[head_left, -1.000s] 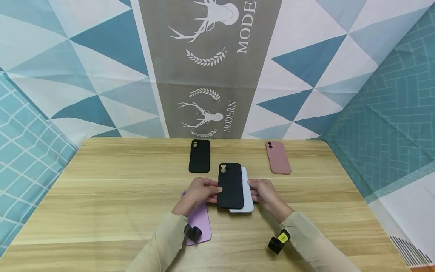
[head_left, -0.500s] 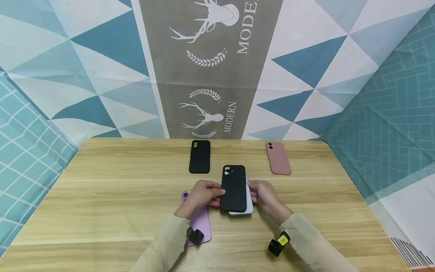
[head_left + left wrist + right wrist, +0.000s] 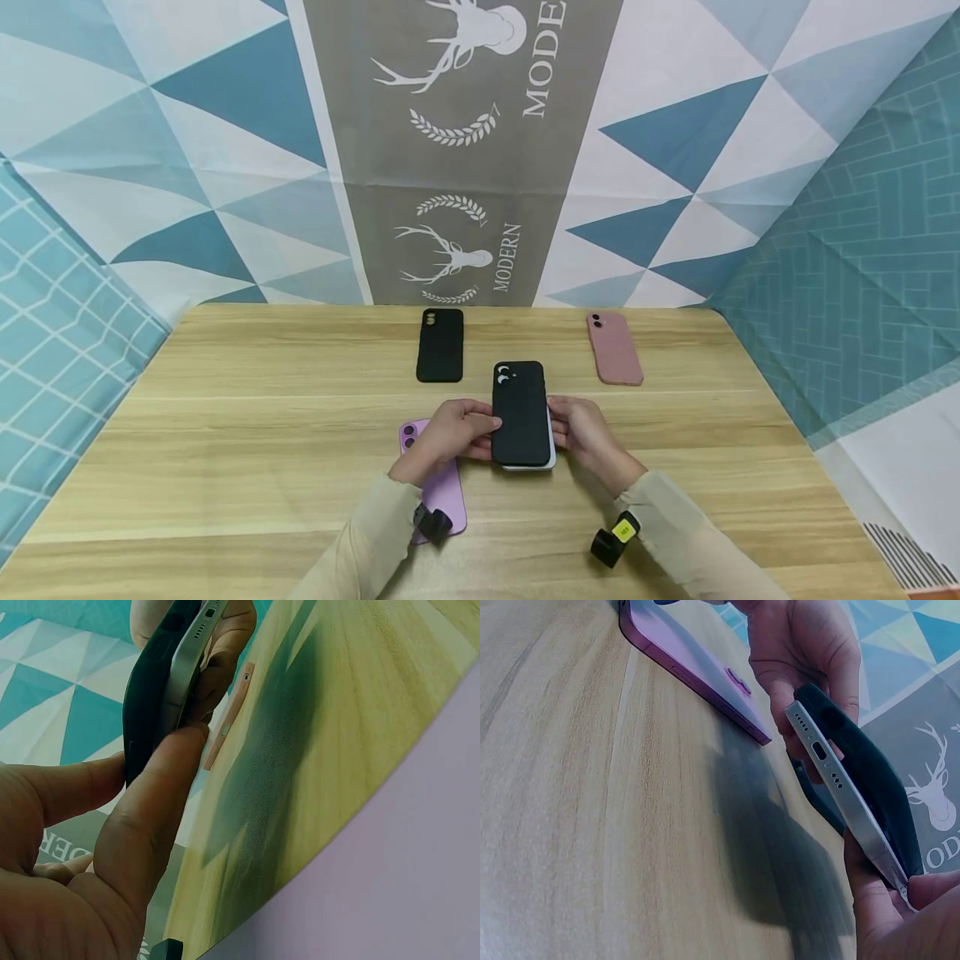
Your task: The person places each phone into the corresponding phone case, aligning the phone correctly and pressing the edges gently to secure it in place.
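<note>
A black phone case [image 3: 520, 412] lies over the back of a white phone [image 3: 832, 765], nearly lined up with it. Only a thin strip of the phone shows at the right and lower edges in the head view. Both wrist views show a gap between case and phone along the port end, with the pair held above the table. My left hand [image 3: 457, 429] pinches the left side, thumb on the case and fingers at the phone's underside. At the right side, my right hand [image 3: 588, 433] grips the phone's edge, its thumb close to the case in the right wrist view.
A purple phone [image 3: 444, 496] lies on the wooden table [image 3: 262, 450] beneath my left wrist. Toward the back edge lie another black phone case [image 3: 441, 346] and a pink phone-shaped piece [image 3: 615, 350] with two dark camera circles. A patterned cloth [image 3: 450, 167] hangs behind.
The black case has shifted right with my left hand, so it covers more of the white phone. White shows through its camera cutouts now. My right hand has stayed almost still.
</note>
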Demonstrator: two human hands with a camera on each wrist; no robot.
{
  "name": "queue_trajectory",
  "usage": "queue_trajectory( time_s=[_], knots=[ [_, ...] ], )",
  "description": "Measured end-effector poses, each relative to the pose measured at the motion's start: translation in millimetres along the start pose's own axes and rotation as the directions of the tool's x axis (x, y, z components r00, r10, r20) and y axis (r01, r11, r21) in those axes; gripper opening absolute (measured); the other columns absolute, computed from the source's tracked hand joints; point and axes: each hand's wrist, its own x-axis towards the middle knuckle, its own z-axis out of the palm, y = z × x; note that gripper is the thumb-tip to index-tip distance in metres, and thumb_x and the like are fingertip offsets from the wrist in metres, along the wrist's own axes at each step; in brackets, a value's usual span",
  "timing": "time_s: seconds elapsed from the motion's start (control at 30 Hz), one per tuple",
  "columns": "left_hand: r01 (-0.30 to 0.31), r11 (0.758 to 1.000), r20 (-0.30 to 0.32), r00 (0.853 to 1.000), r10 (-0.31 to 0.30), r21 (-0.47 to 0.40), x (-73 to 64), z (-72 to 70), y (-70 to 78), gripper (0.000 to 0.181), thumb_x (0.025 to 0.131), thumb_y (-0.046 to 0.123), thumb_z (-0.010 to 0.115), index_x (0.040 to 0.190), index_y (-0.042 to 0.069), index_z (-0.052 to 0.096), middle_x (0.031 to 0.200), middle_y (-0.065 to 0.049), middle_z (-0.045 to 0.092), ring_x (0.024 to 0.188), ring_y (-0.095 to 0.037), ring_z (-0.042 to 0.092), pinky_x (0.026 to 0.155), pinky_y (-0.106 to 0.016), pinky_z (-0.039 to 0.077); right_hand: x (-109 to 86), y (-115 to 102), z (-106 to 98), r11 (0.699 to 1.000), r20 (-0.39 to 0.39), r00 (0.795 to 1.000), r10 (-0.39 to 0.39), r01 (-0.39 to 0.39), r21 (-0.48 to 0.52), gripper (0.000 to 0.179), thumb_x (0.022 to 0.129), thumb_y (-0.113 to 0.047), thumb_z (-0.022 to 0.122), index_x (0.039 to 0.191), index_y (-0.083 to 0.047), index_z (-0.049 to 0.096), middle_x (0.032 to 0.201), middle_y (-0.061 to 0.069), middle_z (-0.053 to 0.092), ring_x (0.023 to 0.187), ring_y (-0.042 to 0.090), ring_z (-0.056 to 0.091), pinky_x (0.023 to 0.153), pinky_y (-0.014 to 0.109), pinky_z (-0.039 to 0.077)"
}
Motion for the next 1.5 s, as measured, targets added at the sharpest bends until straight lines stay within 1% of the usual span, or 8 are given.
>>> queue_trajectory(
  time_s=[0.1,0.27,0.37,0.57,0.7,0.9,1.2,1.5],
  knots=[
    [-0.014,1.000,-0.004,1.000,0.014,0.004,-1.3,0.1,0.4,0.035,0.089,0.008,0.060,0.118,-0.010,0.053,0.080,-0.010,0.066,0.060,-0.011,0.063,0.060,-0.033,0.059,-0.5,-1.2,0.0,1.000,0.009,1.000,0.007,-0.007,0.006,0.030,0.098,-0.008,0.039,0.121,0.010,0.047,0.072,-0.006,0.067,0.069,0.004,0.065,0.064,0.020,0.056],
    [-0.021,1.000,-0.022,1.000,0.021,0.008,-1.7,-0.7,-0.8,0.037,0.088,0.007,0.062,0.118,-0.011,0.054,0.085,-0.013,0.070,0.061,-0.011,0.063,0.061,-0.033,0.059,-2.2,-3.4,1.0,0.999,0.021,1.000,0.019,-0.020,0.043,0.020,0.098,-0.014,0.041,0.099,-0.001,0.057,0.071,-0.004,0.066,0.066,0.007,0.064,0.063,0.022,0.055],
    [-0.023,1.000,-0.023,0.999,0.023,0.005,-2.4,-1.2,-2.0,0.039,0.086,0.007,0.064,0.119,-0.012,0.053,0.089,-0.017,0.070,0.062,-0.012,0.064,0.061,-0.033,0.059,-2.6,-3.3,2.1,0.998,0.020,0.999,0.030,-0.031,0.049,0.021,0.099,-0.020,0.043,0.094,-0.005,0.056,0.071,-0.003,0.065,0.065,0.008,0.064,0.061,0.022,0.055],
    [-0.014,1.000,-0.024,1.000,0.014,-0.007,-3.0,-0.7,-1.2,0.040,0.085,0.006,0.067,0.119,-0.010,0.053,0.092,-0.019,0.070,0.062,-0.012,0.064,0.062,-0.033,0.059,-1.8,-0.7,3.4,0.999,-0.005,1.000,0.009,-0.009,-0.041,0.037,0.093,-0.022,0.058,0.115,0.008,0.056,0.071,-0.005,0.068,0.065,0.005,0.064,0.061,0.020,0.056],
    [-0.006,1.000,-0.026,1.000,0.006,-0.005,-3.5,0.2,0.2,0.041,0.084,0.006,0.067,0.119,-0.010,0.053,0.094,-0.020,0.070,0.063,-0.012,0.065,0.062,-0.033,0.059,-2.0,-0.1,4.1,0.996,-0.008,1.000,-0.010,0.009,-0.090,0.045,0.092,-0.020,0.059,0.122,0.012,0.050,0.071,-0.008,0.067,0.064,0.002,0.062,0.059,0.017,0.054],
    [-0.003,1.000,-0.015,1.000,0.003,0.002,-3.0,1.1,0.3,0.042,0.084,0.006,0.068,0.119,-0.009,0.052,0.093,-0.020,0.070,0.062,-0.012,0.065,0.062,-0.034,0.059,-2.6,-0.5,4.0,0.993,-0.018,1.000,-0.013,0.011,-0.117,0.043,0.093,-0.019,0.056,0.123,0.012,0.051,0.070,-0.008,0.066,0.063,0.002,0.061,0.057,0.016,0.053],
    [0.008,0.999,0.021,1.000,-0.007,-0.054,-2.6,-2.3,2.9,0.044,0.084,0.011,0.068,0.119,-0.010,0.051,0.085,-0.014,0.070,0.063,-0.014,0.066,0.063,-0.035,0.059,-3.6,-4.7,2.1,0.992,-0.017,1.000,-0.007,0.005,-0.130,0.041,0.092,-0.017,0.058,0.120,0.011,0.052,0.070,-0.007,0.067,0.064,0.003,0.063,0.058,0.017,0.054],
    [-0.037,0.996,-0.022,0.999,0.035,-0.084,-2.8,-14.3,7.0,0.048,0.085,0.009,0.067,0.126,-0.006,0.048,0.100,-0.026,0.067,0.076,-0.022,0.070,0.068,-0.034,0.059,-5.5,-6.7,-0.6,0.981,0.012,1.000,0.008,-0.005,-0.192,0.045,0.090,-0.018,0.059,0.125,0.009,0.052,0.070,-0.009,0.066,0.065,0.004,0.062,0.060,0.019,0.052]
  ],
)
